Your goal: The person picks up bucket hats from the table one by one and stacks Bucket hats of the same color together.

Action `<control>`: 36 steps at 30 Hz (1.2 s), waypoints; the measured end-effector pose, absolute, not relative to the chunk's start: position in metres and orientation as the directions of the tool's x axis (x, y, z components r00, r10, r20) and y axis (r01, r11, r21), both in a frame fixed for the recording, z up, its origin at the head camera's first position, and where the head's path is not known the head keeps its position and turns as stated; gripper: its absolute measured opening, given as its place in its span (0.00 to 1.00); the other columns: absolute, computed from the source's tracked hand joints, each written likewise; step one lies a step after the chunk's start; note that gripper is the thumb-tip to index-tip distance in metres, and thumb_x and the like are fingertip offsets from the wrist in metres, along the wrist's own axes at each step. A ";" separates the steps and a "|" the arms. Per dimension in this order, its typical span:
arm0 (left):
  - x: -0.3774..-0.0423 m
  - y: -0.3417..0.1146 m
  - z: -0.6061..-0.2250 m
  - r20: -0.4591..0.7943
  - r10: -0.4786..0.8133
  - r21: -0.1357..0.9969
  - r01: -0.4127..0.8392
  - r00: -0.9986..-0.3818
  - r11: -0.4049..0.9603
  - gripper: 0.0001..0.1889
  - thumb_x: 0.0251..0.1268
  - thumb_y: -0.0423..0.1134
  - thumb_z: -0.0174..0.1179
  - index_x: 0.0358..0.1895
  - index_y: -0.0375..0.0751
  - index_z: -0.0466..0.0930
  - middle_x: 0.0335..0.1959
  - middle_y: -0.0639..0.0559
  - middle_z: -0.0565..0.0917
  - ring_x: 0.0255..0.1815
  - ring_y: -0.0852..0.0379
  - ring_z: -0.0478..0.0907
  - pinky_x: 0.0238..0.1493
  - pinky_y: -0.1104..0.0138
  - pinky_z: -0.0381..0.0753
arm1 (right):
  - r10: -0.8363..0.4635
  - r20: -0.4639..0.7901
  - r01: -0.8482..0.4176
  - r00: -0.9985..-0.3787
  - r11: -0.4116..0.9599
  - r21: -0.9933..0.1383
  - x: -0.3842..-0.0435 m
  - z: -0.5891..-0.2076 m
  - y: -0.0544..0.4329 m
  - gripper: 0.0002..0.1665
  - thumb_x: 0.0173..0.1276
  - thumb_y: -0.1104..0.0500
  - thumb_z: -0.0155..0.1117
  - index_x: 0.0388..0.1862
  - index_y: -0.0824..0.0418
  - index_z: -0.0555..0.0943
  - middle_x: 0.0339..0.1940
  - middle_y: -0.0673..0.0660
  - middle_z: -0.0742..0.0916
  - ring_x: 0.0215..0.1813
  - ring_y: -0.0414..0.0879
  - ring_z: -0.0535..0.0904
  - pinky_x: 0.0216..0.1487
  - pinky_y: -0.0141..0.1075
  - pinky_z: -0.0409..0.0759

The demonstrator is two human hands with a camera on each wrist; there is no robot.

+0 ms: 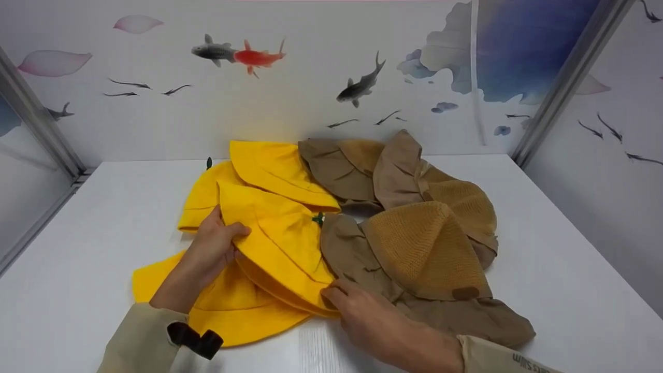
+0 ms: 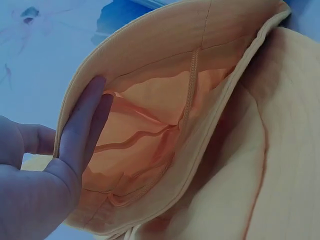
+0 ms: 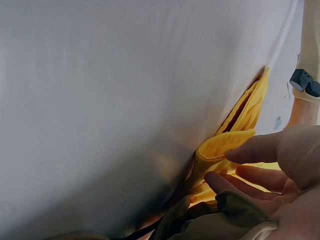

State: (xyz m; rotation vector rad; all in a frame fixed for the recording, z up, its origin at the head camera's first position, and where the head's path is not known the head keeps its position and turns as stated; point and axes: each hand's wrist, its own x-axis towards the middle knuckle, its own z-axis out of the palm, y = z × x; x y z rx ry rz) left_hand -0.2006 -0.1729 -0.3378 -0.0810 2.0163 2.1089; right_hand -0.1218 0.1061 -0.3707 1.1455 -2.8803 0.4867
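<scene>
A yellow bucket hat (image 1: pixel 282 228) with a small green leaf-like tab is held tilted above the front of the table. My left hand (image 1: pixel 210 243) pinches its brim at the left, thumb on the outside. In the left wrist view, the left hand's (image 2: pixel 50 185) fingers reach inside the hat (image 2: pixel 145 120), showing its lining and a drawstring-like cord. At the near right edge, my right hand (image 1: pixel 370 316) pinches the brim between thumb and fingers. The right wrist view shows the right hand (image 3: pixel 300 170) at the folded yellow brim (image 3: pixel 217 147), close to brown fabric.
Other yellow hats lie beneath the held one (image 1: pixel 228 321), to its left (image 1: pixel 204 191) and behind it (image 1: pixel 274 166). Several brown hats with tan woven crowns (image 1: pixel 414 248) overlap on the right. A printed wall panel (image 1: pixel 311 103) closes off the white table's (image 1: pixel 538 248) back.
</scene>
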 end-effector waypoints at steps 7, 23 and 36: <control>-0.199 -0.176 -0.344 -0.172 -0.089 0.946 -0.190 -0.981 0.261 0.33 0.74 0.41 0.55 0.77 0.39 0.54 0.67 0.39 0.69 0.60 0.48 0.73 0.63 0.63 0.77 | -0.704 0.073 -0.703 -0.707 0.687 -0.185 -0.119 -0.374 0.101 0.15 0.70 0.67 0.63 0.55 0.60 0.79 0.49 0.56 0.81 0.41 0.43 0.79 0.40 0.30 0.83; -0.195 -0.178 -0.348 -0.154 -0.189 0.922 -0.210 -0.970 0.325 0.24 0.71 0.38 0.53 0.67 0.36 0.63 0.64 0.37 0.70 0.56 0.44 0.71 0.58 0.59 0.73 | -0.672 -0.036 -0.608 -0.740 0.691 -0.391 -0.125 -0.372 0.100 0.16 0.71 0.59 0.65 0.57 0.60 0.80 0.54 0.54 0.79 0.49 0.40 0.77 0.50 0.33 0.83; -0.189 -0.172 -0.326 -0.122 -0.302 0.984 -0.154 -0.946 0.086 0.23 0.74 0.31 0.53 0.68 0.35 0.61 0.69 0.41 0.67 0.65 0.46 0.67 0.73 0.57 0.69 | -0.421 -0.176 -0.159 -0.890 0.649 -0.744 -0.131 -0.364 0.097 0.33 0.66 0.60 0.69 0.68 0.61 0.70 0.73 0.61 0.68 0.69 0.54 0.71 0.67 0.52 0.76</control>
